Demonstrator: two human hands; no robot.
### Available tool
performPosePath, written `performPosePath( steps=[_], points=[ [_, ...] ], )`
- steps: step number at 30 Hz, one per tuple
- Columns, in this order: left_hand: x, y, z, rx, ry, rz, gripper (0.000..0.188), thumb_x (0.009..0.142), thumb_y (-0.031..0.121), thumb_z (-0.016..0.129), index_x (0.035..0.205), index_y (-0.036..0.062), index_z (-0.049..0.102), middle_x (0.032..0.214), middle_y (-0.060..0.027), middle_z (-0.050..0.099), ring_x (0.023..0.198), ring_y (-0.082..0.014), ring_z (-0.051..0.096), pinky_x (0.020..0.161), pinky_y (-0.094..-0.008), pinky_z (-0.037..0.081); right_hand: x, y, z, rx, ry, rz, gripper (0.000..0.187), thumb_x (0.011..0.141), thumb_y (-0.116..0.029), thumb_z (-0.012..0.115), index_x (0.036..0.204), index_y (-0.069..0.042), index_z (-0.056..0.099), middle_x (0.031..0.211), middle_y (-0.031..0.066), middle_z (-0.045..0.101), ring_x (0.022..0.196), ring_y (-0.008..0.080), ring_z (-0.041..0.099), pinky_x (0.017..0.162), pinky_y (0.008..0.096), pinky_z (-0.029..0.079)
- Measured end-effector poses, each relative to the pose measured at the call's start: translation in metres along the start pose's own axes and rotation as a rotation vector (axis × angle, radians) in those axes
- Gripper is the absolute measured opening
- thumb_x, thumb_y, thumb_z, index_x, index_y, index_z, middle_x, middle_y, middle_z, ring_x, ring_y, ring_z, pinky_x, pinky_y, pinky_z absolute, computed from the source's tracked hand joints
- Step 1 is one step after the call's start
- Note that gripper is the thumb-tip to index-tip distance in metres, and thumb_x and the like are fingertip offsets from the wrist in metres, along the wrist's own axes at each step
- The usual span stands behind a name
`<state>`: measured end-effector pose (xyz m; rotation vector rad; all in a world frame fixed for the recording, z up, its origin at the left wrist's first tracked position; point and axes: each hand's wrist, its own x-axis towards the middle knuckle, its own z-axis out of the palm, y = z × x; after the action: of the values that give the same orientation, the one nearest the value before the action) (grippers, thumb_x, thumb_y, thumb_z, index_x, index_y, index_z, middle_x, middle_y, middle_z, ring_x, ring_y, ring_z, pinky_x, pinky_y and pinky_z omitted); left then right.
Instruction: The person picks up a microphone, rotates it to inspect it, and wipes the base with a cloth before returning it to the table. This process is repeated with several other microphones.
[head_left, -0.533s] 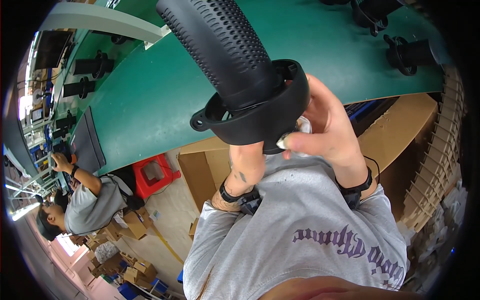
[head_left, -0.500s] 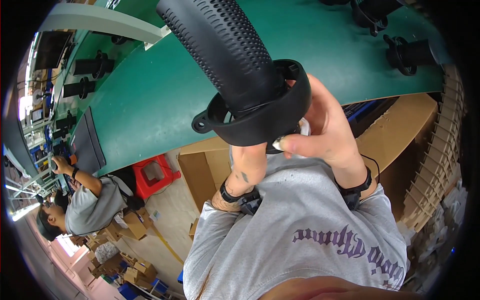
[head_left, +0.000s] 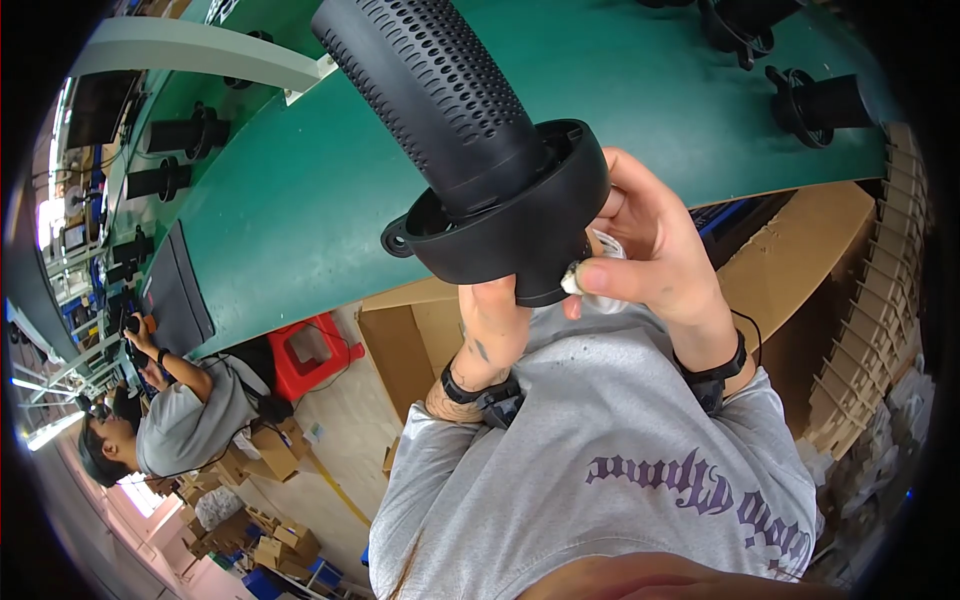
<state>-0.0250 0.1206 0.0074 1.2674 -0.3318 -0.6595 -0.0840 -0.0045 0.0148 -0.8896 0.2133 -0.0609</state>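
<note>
A black cylindrical device [head_left: 440, 110] with a perforated wall tilts up and away above the green bench. Round its lower part runs a wide black collar [head_left: 510, 230] with a small looped tab on the left. My left hand [head_left: 494, 325] is closed on the device's lower end from beneath, its fingers mostly hidden by the collar. Beside the base, my right hand [head_left: 655, 245] is closed on a crumpled white cloth [head_left: 605, 285]. Thumb and fingers pinch the cloth, a corner of which reaches the side of the base.
Similar black devices stand on the green bench [head_left: 300, 200] at the far right and far left. A pale metal post [head_left: 200, 50] crosses the upper left. Open cardboard boxes [head_left: 800, 245] flank me below the bench edge. A red stool [head_left: 305, 355] and a co-worker [head_left: 195, 415] are at left.
My right hand has shifted slightly right with the cloth, uncovering more of the base. The device has moved slightly left and tilted. The co-worker's hands have moved.
</note>
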Motion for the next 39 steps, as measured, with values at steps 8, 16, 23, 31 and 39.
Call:
performPosePath(
  steps=[8, 16, 23, 31, 39],
  points=[
    [0.002, -0.005, -0.005, -0.068, -0.071, 0.025, 0.089, 0.085, 0.076, 0.025, 0.124, -0.0033, 0.040, 0.063, -0.0064, 0.054, 0.043, -0.0078, 0.047, 0.039, -0.0211, 0.040, 0.000, -0.002, -0.004, 0.073, -0.069, -0.019, 0.057, 0.073, 0.002, 0.069, 0.122, 0.004, 0.041, 0.106, 0.0151, 0.059, 0.072, 0.0128, 0.061, 0.063, 0.0317, 0.057],
    [-0.003, -0.013, -0.007, -0.009, -0.019, 0.048, 0.058, 0.092, 0.046, 0.038, 0.120, -0.0038, 0.047, 0.083, -0.0095, 0.060, 0.063, -0.0133, 0.058, 0.055, -0.0247, 0.048, 0.002, 0.000, 0.000, 0.091, 0.004, -0.077, 0.044, 0.076, 0.006, 0.069, 0.112, 0.001, 0.045, 0.105, 0.0155, 0.062, 0.069, 0.0148, 0.064, 0.055, 0.0267, 0.055],
    [-0.009, -0.021, -0.017, 0.183, 0.047, 0.095, 0.054, 0.094, 0.045, 0.043, 0.122, -0.0010, 0.048, 0.105, -0.0106, 0.058, 0.086, -0.0179, 0.060, 0.068, -0.0294, 0.050, 0.008, 0.005, -0.001, 0.062, 0.120, -0.091, 0.027, 0.080, 0.008, 0.062, 0.102, 0.001, 0.048, 0.086, 0.0116, 0.066, 0.061, 0.0165, 0.066, 0.041, 0.0248, 0.051],
    [-0.009, -0.020, -0.009, 0.008, 0.008, -0.076, 0.085, 0.085, 0.074, 0.034, 0.122, -0.0022, 0.043, 0.095, -0.0129, 0.059, 0.048, -0.0183, 0.053, 0.040, -0.0284, 0.044, 0.009, 0.017, -0.005, 0.092, 0.196, -0.153, 0.008, 0.092, -0.004, 0.053, 0.090, 0.001, 0.049, 0.072, 0.0133, 0.065, 0.042, 0.0178, 0.060, 0.034, 0.0251, 0.044],
    [0.001, -0.015, -0.003, 0.060, 0.030, -0.033, 0.087, 0.087, 0.072, 0.029, 0.131, -0.0023, 0.036, 0.117, -0.0167, 0.052, 0.061, -0.0214, 0.061, 0.036, -0.0261, 0.046, 0.004, 0.007, 0.002, -0.007, 0.199, -0.047, 0.034, 0.087, -0.010, 0.060, 0.113, 0.004, 0.045, 0.085, 0.0117, 0.063, 0.046, 0.0158, 0.060, 0.035, 0.0243, 0.047]
  ],
)
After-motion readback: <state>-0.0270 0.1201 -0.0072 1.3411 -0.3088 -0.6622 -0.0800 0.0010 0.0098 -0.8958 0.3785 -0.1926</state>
